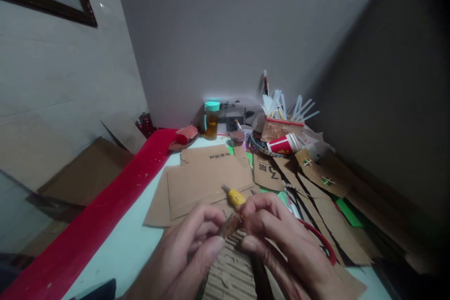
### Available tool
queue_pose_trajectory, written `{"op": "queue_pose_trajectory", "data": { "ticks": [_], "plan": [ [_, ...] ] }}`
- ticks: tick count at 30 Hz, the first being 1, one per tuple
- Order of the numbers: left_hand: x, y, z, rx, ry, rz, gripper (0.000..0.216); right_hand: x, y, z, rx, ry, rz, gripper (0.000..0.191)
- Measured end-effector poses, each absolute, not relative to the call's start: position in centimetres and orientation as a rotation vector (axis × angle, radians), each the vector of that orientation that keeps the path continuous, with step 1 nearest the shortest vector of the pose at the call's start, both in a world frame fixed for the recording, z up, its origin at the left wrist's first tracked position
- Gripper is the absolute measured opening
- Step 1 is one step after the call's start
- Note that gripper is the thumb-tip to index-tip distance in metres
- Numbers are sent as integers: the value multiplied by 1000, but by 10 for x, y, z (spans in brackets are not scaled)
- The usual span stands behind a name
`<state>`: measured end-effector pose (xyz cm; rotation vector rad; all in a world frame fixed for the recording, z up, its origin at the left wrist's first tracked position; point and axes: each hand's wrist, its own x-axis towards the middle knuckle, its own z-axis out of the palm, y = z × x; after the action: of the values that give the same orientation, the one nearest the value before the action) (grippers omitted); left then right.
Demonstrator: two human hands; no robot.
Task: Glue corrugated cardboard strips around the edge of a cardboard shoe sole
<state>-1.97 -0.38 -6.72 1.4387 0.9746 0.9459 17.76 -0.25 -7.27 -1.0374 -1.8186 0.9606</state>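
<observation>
In the head view, my left hand (191,251) pinches a small, brown, shiny piece (231,226) between thumb and fingers. My right hand (281,239) is closed at the other end of the same piece, its thumb and fingertips drawn together. What the piece is made of I cannot make out. Below both hands lies a strip of cardboard with its corrugated ridges showing (228,274). Just beyond the fingertips is a yellow tool with a grey tip (236,198). Flat brown cardboard sheets (207,180) lie behind it.
A red cloth strip (116,197) runs along the table's left side. At the back stand a bottle with a turquoise lid (211,122) and a box of white strips (283,126). Red-and-white paper cups (284,143) lie near cut cardboard pieces (330,215) on the right.
</observation>
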Motion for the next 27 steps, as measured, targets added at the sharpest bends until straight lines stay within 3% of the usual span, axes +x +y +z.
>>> {"op": "queue_pose_trajectory", "data": {
  "ticks": [14, 21, 27],
  "plan": [
    [-20, -7, -70, 2130, 1144, 1240, 36, 178, -5, -67, -1050, -2060, 333, 13],
    [-23, -7, -71, 2249, 1162, 1165, 26, 180, -7, -73, -1055, -2089, 205, 10],
    [-20, -9, -71, 2417, 1111, 1212, 35, 180, -10, -78, -1048, -2087, 72, 9]
  ]
}}
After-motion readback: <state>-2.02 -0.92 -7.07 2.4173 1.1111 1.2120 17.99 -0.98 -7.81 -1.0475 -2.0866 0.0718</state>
